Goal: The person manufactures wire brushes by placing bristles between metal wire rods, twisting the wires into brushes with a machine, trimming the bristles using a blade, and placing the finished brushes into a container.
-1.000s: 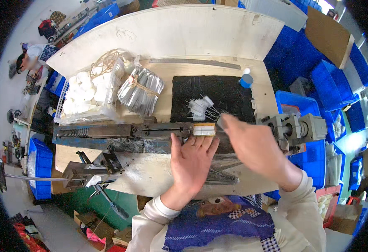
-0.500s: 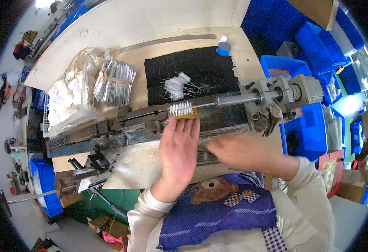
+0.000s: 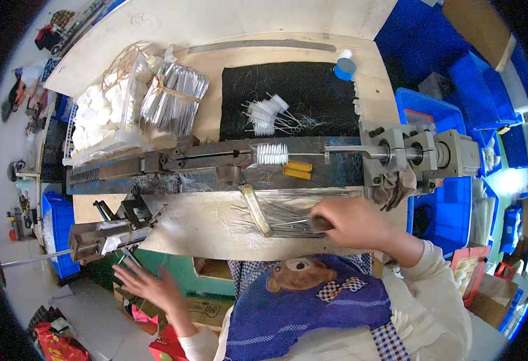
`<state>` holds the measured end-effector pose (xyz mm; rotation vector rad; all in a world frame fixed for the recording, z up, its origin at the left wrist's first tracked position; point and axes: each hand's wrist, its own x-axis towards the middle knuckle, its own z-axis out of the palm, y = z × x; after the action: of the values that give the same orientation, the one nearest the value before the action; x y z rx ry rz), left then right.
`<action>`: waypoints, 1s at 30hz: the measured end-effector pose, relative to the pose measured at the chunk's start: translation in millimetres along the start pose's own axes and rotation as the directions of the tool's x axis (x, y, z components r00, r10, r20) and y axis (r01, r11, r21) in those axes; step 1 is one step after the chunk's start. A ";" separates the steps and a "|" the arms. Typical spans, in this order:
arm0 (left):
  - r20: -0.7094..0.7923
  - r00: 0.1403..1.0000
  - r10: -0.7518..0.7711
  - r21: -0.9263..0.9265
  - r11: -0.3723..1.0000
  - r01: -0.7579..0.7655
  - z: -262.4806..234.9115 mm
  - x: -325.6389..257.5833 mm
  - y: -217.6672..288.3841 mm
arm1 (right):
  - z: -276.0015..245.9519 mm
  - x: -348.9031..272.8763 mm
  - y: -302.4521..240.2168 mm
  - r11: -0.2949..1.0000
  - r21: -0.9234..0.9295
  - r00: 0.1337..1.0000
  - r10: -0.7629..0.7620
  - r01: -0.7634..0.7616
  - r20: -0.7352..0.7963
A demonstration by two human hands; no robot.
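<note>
A white bristle brush (image 3: 272, 154) sits in line with the rod of the long metal machine (image 3: 204, 157), next to a yellow block (image 3: 297, 170). My left hand (image 3: 146, 284) is off the bench at the lower left, fingers spread and holding nothing, beside the clamp-like fixture (image 3: 110, 233). Over the right end of a pile of thin metal wires (image 3: 276, 218), my right hand (image 3: 354, 221) is closed. A dark shape shows at its fingertips; I cannot make out what it is. A worn yellowish bar (image 3: 255, 210) slants across the wires.
Finished-looking brushes (image 3: 269, 114) lie on a black mat (image 3: 312, 84) behind the machine. At the back left stand a basket of white pieces (image 3: 98, 114) and a tied bundle of silvery wires (image 3: 173, 99). A blue round container (image 3: 344, 69) and blue bins (image 3: 435, 111) are to the right.
My left hand has left the brush and yellow block and swung down to the lower left, opening. My right hand has moved slightly right and stays over the wires. The view has shifted a little.
</note>
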<state>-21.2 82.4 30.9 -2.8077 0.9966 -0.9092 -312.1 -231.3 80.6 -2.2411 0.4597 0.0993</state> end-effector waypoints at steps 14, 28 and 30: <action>0.250 0.919 0.304 -0.968 0.089 0.234 -90.3 25.7 129.3 | -43.7 -13.1 -36.5 0.949 0.175 0.863 -0.151 0.263 -0.482; 0.581 0.426 0.693 -0.426 -0.187 0.885 -87.6 33.8 198.2 | -48.3 37.8 -29.9 0.750 -0.650 0.805 -0.458 0.121 -0.377; 0.412 0.458 0.788 -0.061 -0.478 0.876 -122.1 66.8 191.7 | -50.7 44.7 -26.3 0.687 -0.719 0.851 -0.435 0.101 -0.296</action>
<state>-153.7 -89.2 126.3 0.7470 -0.3011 -1.5303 -265.2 -266.9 122.9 -3.0688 0.3385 -0.5114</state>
